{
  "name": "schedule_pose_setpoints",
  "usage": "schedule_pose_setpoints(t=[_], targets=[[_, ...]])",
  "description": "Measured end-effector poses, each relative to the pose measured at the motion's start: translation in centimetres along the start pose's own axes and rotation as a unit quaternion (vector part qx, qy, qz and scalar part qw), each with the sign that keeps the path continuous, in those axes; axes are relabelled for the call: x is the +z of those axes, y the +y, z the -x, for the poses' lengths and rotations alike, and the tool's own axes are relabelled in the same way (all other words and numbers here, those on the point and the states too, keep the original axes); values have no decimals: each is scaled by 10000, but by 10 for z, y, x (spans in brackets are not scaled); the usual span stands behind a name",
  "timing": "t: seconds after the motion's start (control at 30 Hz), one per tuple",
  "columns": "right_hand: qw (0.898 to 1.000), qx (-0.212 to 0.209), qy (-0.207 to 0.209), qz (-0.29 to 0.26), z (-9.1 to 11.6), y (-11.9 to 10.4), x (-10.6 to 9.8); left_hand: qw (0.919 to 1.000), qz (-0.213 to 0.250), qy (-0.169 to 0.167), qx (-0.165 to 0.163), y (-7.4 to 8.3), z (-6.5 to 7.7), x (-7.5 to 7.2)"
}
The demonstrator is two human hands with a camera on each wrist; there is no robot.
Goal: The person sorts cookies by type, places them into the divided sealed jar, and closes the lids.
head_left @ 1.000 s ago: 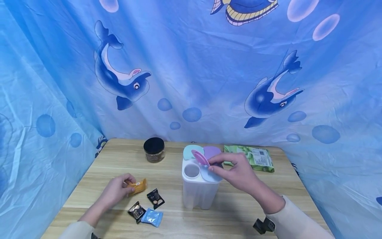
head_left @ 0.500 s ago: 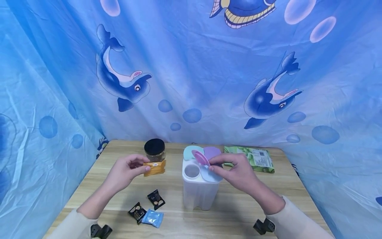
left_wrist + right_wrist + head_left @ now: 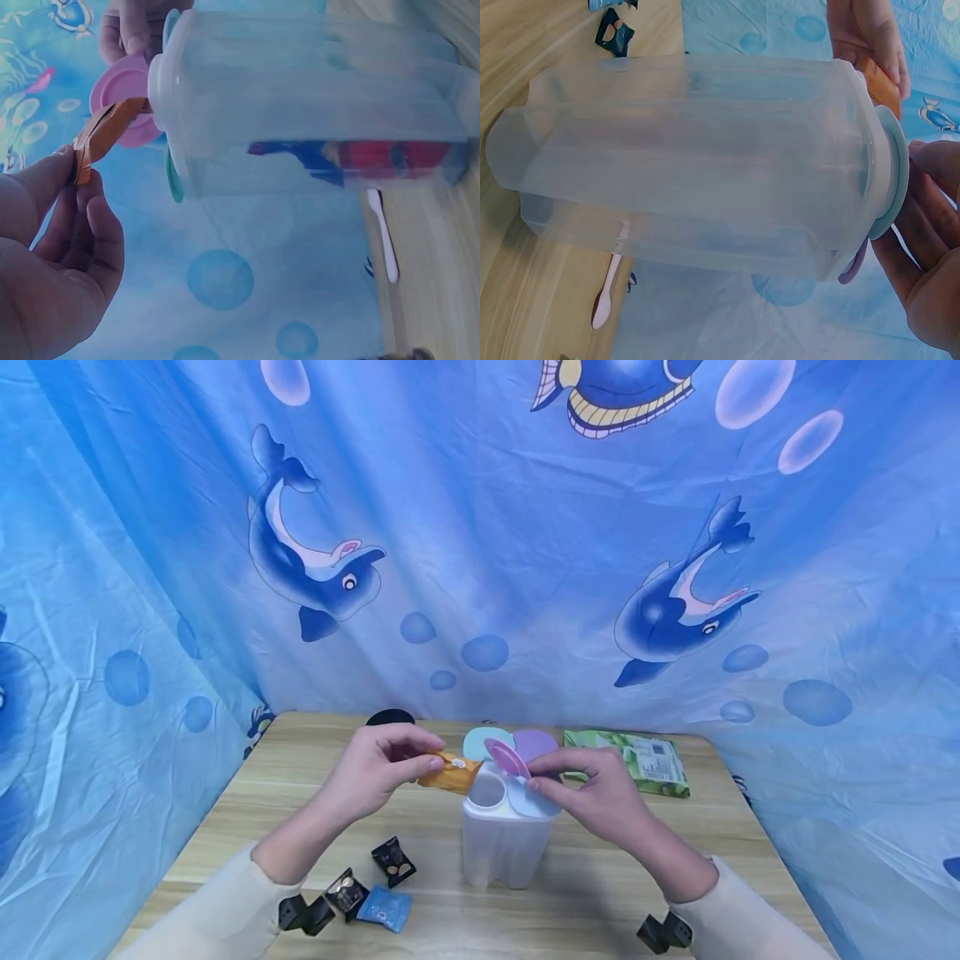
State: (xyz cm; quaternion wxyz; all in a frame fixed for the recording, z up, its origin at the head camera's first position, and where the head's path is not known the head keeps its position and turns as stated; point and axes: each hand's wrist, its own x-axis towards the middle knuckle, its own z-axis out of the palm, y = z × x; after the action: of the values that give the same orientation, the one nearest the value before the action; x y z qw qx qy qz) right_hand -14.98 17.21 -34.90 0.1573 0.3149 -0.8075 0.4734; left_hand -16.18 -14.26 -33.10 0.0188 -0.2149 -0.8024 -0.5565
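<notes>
My left hand (image 3: pixel 382 768) pinches an orange wrapped snack packet (image 3: pixel 450 774) between thumb and fingers. The packet's far end is at the round opening (image 3: pixel 487 791) of a tall translucent storage container (image 3: pixel 504 853); whether it touches the rim I cannot tell. My right hand (image 3: pixel 600 787) holds the raised pink lid (image 3: pixel 507 758) of that opening by its edge. Mint, purple and pale blue lids lie flat on the container's white top. Through the wall, the left wrist view shows a blue and red packet (image 3: pixel 390 159) inside.
Two black packets (image 3: pixel 393 862) and a light blue packet (image 3: pixel 385 908) lie left of the container. Behind my left hand is a jar with a black lid (image 3: pixel 390 717). A green bag (image 3: pixel 637 762) lies at the back right. The wrist views show a pink spoon (image 3: pixel 385 240).
My left hand has lifted the orange packet off the table and carried it right and up to the container's opening. The right hand still holds the pink lid raised.
</notes>
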Motion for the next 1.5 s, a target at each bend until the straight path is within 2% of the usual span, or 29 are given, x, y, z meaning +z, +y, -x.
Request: schedule_pose_setpoints(t=[0.2, 0.37, 0.47, 0.7, 0.8, 0.9, 0.97, 1.1, 1.17, 1.23, 1.37, 1.5], targets=[[10000, 20, -7, 24, 1, 1, 1, 9998, -5, -185, 92, 5, -8, 11], [10000, -2, 8, 36, 1, 1, 0, 9984, -394, -400, 105, 8, -11, 19], [10000, -22, 6, 29, 0, 1, 0, 9968, -597, -467, 245, 10, -11, 24], [9999, -101, -9, 13, 0, -1, 1, 9856, -1255, -675, 907, 16, -12, 36], [9999, -147, -9, 28, 0, -1, 2, 9824, -1404, -761, 969, 18, -14, 38], [9999, -144, 0, 30, 0, -1, 1, 9814, -1513, -797, 873, 19, -16, 40], [9999, -141, 15, 21, 0, -1, 2, 9760, -1746, -905, 931, 19, -19, 42], [9999, -127, -14, -3, 0, -2, 2, 9564, -2391, -1181, 1189, 17, -21, 53], [9999, -148, -48, -13, 0, -2, 3, 9504, -2592, -1207, 1224, 16, -20, 57], [9998, -175, -70, -20, 0, -2, 4, 9515, -2634, -1073, 1176, 16, -18, 58], [9996, -263, -50, -46, -1, -2, 3, 9592, -2414, -851, 1197, 16, -14, 51], [9995, -324, -7, -36, -2, -1, 2, 9706, -1920, -860, 1165, 14, -12, 41]])
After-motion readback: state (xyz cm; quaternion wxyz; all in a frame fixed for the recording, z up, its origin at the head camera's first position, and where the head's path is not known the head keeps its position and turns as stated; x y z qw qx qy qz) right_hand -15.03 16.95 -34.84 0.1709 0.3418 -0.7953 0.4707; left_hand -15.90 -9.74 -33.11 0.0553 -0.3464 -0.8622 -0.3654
